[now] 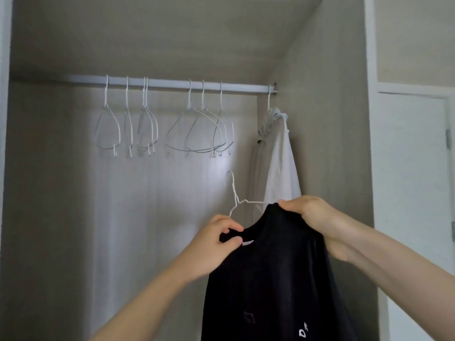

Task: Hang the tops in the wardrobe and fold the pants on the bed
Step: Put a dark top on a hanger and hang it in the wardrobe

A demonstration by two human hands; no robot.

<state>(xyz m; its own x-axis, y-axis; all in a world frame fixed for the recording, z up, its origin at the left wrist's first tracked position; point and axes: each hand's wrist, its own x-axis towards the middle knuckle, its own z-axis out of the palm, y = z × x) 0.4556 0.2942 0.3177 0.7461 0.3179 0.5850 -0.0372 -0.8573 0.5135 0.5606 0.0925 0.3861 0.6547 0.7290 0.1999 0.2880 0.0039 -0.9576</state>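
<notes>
Progress: one white top [283, 168] already hangs at the rail's [172, 83] 3 o'clock end; a second is being dressed onto its hanger; no pants or bed in view.
Black top [275, 279]: dark, small white print near the hem, held up at 5 o'clock, below the rail.
White wire hanger [236, 198]: hook free, one arm entering the collar.
Left hand [216, 242]: grip pinching the neckline.
Right hand [312, 215]: grip bunched round the shoulder fabric.
Remaining: seat it, hook it beside the empty hangers [162, 129].
</notes>
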